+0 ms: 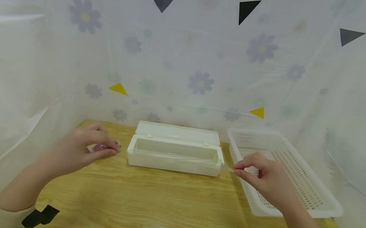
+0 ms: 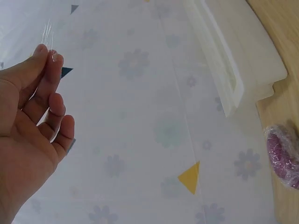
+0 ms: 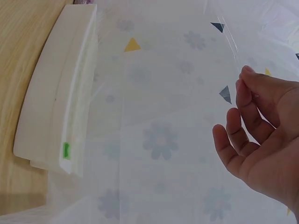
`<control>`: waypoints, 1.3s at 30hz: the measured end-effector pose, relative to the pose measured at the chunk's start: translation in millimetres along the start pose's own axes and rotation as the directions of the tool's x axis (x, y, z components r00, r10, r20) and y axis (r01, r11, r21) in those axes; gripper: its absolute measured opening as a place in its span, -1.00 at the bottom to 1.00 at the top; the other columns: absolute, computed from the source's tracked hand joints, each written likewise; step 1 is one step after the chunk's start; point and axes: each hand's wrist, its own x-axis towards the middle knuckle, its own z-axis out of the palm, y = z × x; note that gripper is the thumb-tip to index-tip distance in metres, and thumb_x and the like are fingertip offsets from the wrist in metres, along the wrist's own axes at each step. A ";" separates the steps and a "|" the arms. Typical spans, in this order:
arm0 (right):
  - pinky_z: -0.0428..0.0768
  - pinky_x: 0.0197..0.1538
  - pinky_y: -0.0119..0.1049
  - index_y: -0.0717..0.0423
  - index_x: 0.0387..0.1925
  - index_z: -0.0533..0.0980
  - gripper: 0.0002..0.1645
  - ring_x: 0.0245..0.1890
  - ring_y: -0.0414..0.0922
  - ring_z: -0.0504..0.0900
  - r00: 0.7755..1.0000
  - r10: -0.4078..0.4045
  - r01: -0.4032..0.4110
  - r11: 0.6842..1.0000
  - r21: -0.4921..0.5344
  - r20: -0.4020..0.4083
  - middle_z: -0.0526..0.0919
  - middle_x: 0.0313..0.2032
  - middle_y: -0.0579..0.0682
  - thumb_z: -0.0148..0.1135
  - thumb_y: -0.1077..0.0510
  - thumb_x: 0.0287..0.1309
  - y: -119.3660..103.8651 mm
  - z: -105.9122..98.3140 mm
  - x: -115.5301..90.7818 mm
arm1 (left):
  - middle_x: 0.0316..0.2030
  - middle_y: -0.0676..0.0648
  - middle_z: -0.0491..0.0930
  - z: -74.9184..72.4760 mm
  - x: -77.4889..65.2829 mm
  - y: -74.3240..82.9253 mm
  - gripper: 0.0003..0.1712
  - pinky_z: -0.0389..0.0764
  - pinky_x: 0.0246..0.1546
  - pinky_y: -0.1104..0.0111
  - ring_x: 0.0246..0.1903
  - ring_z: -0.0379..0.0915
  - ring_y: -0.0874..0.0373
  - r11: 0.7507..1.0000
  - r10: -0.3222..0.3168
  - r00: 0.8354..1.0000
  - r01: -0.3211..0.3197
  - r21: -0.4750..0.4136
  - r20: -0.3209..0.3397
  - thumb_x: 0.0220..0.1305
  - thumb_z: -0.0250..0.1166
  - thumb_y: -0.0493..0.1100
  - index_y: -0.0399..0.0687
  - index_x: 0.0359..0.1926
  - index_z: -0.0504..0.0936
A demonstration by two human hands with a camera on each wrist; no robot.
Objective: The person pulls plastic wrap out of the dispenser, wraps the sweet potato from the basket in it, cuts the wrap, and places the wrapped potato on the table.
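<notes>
Clear cling film (image 1: 171, 156) stretches across the front of a white lidded box (image 1: 173, 165), whose lid (image 1: 178, 132) is tipped back. My left hand (image 1: 77, 149) pinches film between thumb and index finger; strands of it show above the fingertips in the left wrist view. At the other end, my right hand (image 1: 270, 182) pinches the film the same way, its remaining fingers loosely bent in the right wrist view. Behind the left hand lies a purplish item (image 2: 282, 156) wrapped in clear film, partly hidden in the head view. A green slider-like piece (image 3: 66, 150) sits at the box's right end.
A white perforated basket (image 1: 331, 210) stands on the right of the wooden table (image 1: 159, 201), under the right hand. A bit of red shows behind that hand's fingers. Translucent flowered sheeting (image 1: 176, 53) encloses the back and sides.
</notes>
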 end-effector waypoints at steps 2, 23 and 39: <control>0.25 -0.55 -0.55 -0.25 -0.36 0.63 -0.62 -0.47 -0.42 0.37 0.999 -0.025 0.024 0.999 0.029 0.023 0.63 -0.38 -0.31 0.46 0.31 -0.16 -1.0 1.4 -5.6 | -0.46 0.29 0.43 2.3 -5.8 1.4 -0.67 0.28 -0.55 0.63 -0.47 0.26 0.40 0.999 -0.021 1.000 0.022 -0.025 0.020 -0.08 0.47 -0.31 0.27 -0.36 0.69; 0.52 -0.16 -0.42 -0.23 -0.29 0.61 -0.68 -0.30 -0.31 0.56 0.962 -0.054 -0.028 0.955 0.296 0.267 0.65 -0.35 -0.28 0.40 0.27 -0.02 3.2 29.7 -50.3 | -0.36 0.30 0.56 30.9 -53.4 -1.2 -0.81 0.48 -0.38 0.48 -0.37 0.37 0.42 0.971 -0.069 0.960 0.127 -0.204 0.272 0.14 0.35 -0.15 0.35 -0.31 0.62; 0.57 -0.28 -0.40 -0.14 -0.25 0.60 -0.72 -0.31 -0.30 0.59 0.933 -0.110 -0.031 0.923 0.383 0.342 0.66 -0.34 -0.17 0.36 0.28 0.02 23.2 59.0 -78.8 | -0.36 0.25 0.58 62.6 -83.1 -17.4 -0.87 0.47 -0.35 0.45 -0.36 0.41 0.37 0.901 -0.093 0.921 0.240 -0.361 0.379 0.20 0.30 -0.14 0.28 -0.30 0.65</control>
